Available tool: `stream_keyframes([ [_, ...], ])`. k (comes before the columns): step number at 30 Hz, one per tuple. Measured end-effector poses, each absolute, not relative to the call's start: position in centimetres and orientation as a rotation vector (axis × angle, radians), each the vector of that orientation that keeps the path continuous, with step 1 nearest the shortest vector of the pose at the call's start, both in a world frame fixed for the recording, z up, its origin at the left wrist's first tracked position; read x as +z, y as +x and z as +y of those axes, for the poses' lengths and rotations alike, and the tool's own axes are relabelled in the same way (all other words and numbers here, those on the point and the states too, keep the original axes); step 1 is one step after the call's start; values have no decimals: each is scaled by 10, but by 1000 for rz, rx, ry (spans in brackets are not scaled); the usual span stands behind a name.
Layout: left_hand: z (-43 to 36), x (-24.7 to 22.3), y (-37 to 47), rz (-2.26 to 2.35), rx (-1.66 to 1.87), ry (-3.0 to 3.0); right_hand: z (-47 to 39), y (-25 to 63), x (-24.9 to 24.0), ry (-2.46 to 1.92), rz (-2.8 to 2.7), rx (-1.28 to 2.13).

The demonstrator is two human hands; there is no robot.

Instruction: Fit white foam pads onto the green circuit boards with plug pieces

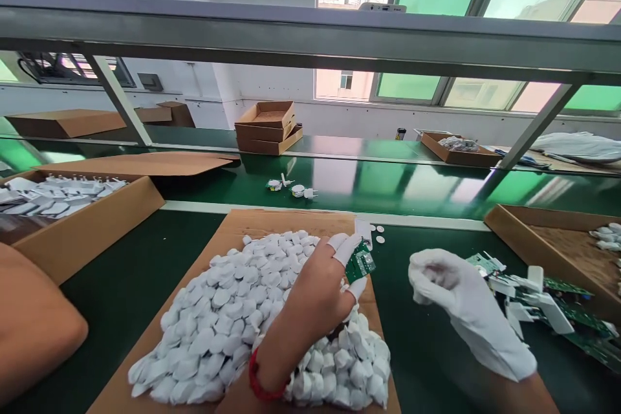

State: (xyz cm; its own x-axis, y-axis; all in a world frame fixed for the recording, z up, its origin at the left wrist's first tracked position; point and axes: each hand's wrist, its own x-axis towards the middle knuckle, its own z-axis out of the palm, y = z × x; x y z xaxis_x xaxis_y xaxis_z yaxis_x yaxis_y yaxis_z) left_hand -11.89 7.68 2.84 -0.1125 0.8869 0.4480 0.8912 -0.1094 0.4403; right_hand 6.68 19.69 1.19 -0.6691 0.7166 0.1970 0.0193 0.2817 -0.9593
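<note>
My left hand (323, 278), with white finger cots and a red bracelet, pinches a small green circuit board (360, 262) between thumb and fingers. It is above the right edge of a heap of small rounded white pieces (233, 310), whose exact kind I cannot tell. The heap lies on a cardboard sheet (291, 217). Over the green tabletop to the right, my right hand (451, 294) in a white glove has its fingers curled round, with nothing visible in them. Beside it lie green circuit boards with white plastic parts (538, 301).
On the left stands a cardboard box of white parts (97, 226), near another person's arm (39, 326). An open carton (514, 223) sits at the right. Small white assemblies (298, 191) lie behind the sheet. Stacked cardboard trays (266, 132) stand further back, under a metal rail (301, 32).
</note>
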Motion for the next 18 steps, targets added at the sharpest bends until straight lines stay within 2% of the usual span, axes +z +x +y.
stream_keyframes([
  [3,77,30,-115,-2110,-1059,-2233,199,62,9,-514,-1727,1319],
  [11,77,27,-107,-1860,-1111,-2394,175,45,2,-280,-2005,452],
  [15,77,25,-102,-1776,-1198,-2310,175,43,0,-315,-2022,86],
  [18,79,22,-100,-1699,-1214,-2225,172,40,-6,-433,-1922,-21],
])
